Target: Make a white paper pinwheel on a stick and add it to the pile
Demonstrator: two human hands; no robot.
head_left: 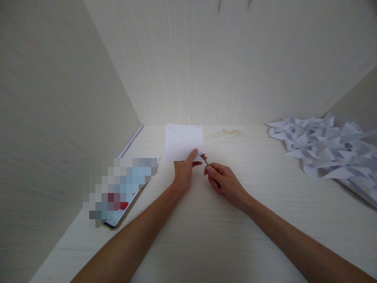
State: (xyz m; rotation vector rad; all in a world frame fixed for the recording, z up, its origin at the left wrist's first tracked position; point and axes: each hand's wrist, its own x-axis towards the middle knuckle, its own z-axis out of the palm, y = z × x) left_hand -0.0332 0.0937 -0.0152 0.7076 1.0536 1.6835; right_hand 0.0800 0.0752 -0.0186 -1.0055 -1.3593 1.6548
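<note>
We pinch the folded white paper (184,142) at its lower edge with our left hand (184,173), held above the surface (235,220). Our right hand (225,182) is curled tight around a thin dark tool (205,160), tip angled up-left, touching the paper's lower right corner.
</note>
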